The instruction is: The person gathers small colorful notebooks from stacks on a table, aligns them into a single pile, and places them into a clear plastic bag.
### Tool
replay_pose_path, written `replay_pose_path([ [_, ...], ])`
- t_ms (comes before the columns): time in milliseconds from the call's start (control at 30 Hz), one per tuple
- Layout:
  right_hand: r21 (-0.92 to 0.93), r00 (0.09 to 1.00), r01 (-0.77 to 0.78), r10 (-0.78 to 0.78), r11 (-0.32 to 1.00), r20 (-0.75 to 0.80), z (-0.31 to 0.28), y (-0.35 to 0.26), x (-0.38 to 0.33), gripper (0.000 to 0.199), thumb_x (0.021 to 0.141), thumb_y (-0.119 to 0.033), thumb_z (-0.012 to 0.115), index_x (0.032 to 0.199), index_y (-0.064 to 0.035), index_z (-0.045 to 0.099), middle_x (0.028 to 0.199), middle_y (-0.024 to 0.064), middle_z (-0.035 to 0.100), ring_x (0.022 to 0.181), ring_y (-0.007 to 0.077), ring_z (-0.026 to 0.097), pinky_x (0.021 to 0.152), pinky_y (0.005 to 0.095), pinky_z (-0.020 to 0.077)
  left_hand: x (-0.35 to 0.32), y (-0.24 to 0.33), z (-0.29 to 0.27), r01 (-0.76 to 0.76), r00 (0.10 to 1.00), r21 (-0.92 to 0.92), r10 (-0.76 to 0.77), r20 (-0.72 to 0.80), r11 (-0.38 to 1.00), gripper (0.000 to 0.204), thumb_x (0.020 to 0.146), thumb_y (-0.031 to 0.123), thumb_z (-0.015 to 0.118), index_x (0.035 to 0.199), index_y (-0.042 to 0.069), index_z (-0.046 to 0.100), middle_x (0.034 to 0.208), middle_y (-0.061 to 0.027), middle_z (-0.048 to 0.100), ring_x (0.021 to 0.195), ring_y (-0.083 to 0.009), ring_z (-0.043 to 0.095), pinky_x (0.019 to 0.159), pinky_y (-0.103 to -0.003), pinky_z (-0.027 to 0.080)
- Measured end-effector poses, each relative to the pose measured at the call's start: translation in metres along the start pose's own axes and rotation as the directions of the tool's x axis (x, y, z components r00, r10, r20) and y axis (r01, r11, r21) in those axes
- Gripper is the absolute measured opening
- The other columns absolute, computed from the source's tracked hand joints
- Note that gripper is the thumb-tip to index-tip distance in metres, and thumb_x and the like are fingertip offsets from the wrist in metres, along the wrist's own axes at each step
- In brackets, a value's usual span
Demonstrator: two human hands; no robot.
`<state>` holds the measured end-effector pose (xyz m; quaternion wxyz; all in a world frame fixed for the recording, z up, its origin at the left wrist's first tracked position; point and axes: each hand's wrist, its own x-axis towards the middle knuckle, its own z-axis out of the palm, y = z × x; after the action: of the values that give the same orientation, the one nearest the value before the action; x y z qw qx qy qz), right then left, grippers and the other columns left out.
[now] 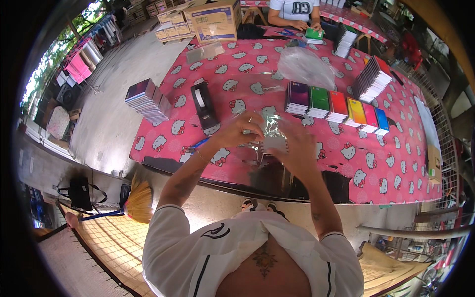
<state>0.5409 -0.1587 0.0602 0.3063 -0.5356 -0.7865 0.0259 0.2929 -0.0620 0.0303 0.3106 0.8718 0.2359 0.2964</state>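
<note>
A small pale spiral notebook (275, 144) lies at the near middle of the table, in or under shiny clear plastic wrap (272, 124). My left hand (241, 131) is at the left side of it, fingers curled and closed on the plastic's edge. My right hand (299, 151) reaches over the notebook's right side, thumb toward it; its fingers are blurred, so their grip does not show. Left of my hands stands a black tape dispenser (204, 106). A blue pen-like object (199, 143) lies partly behind my left forearm.
Stacks of coloured notebooks (338, 106) form a row at right, with a taller stack (373, 79) behind. Another stack (147, 100) stands at the left edge. A heap of clear plastic (307, 67) lies farther back. Across the pink tablecloth (366, 153), a co-worker's hands (308, 25) handle a green notebook.
</note>
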Motion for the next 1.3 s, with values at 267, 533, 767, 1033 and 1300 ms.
replay_pose_path([
  [267,0.338,0.971,0.155,-0.207,0.928,0.122,0.052,0.056,-0.043,0.051,0.077,-0.031,0.081,0.123,-0.0142,0.065,0.137,0.0150,0.049,0.128,0.0336,0.047,0.106,0.0487,0.0359,0.037,0.017,0.032,-0.110,0.988,0.244,0.133,-0.079,0.963,0.018,0.074,0.011,0.080,0.090,0.020,0.078,0.144,-0.0088,0.050,0.131,-0.0328,0.045,0.108,-0.046,0.035],
  [533,0.286,0.975,0.153,-0.192,0.946,0.113,0.068,0.063,-0.043,0.044,0.081,-0.033,0.077,0.121,-0.0190,0.068,0.148,0.0103,0.042,0.133,0.0309,0.044,0.109,0.0505,0.0309,0.063,0.013,0.040,0.065,0.932,-0.185,-0.126,-0.339,0.981,0.012,0.087,0.009,0.071,0.099,0.010,0.075,0.118,-0.0061,0.065,0.108,-0.0197,0.058,0.091,-0.036,0.046],
  [767,0.342,0.995,0.032,-0.061,0.939,0.075,0.042,0.019,-0.010,0.048,0.081,-0.044,0.075,0.118,-0.0131,0.068,0.128,0.0059,0.062,0.123,0.0269,0.054,0.104,0.0500,0.0320,-0.013,0.009,-0.017,0.236,0.951,-0.317,-0.285,-0.118,0.919,0.015,0.094,0.010,0.068,0.107,0.004,0.071,0.091,-0.0011,0.069,0.083,-0.0093,0.060,0.074,-0.027,0.049],
  [1033,0.285,0.982,0.080,-0.126,0.955,0.144,0.041,0.005,0.010,0.049,0.081,-0.047,0.072,0.114,-0.0108,0.071,0.113,0.0065,0.068,0.113,0.0296,0.058,0.103,0.0500,0.0320,0.004,0.007,0.009,0.004,0.994,0.079,0.005,-0.106,0.997,0.033,0.078,0.001,0.077,0.109,0.010,0.073,0.112,-0.0067,0.062,0.100,-0.0230,0.057,0.087,-0.036,0.047],
  [1300,0.736,0.943,-0.151,0.321,0.660,-0.094,0.047,0.080,-0.009,0.032,0.085,-0.018,0.074,0.116,-0.0127,0.071,0.121,0.0118,0.060,0.114,0.0276,0.058,0.091,0.0403,0.0473,0.004,0.005,0.008,-0.046,0.984,0.156,0.071,-0.164,0.987,0.020,0.076,0.008,0.078,0.093,0.018,0.077,0.127,-0.0079,0.055,0.123,-0.0289,0.048,0.098,-0.045,0.039],
])
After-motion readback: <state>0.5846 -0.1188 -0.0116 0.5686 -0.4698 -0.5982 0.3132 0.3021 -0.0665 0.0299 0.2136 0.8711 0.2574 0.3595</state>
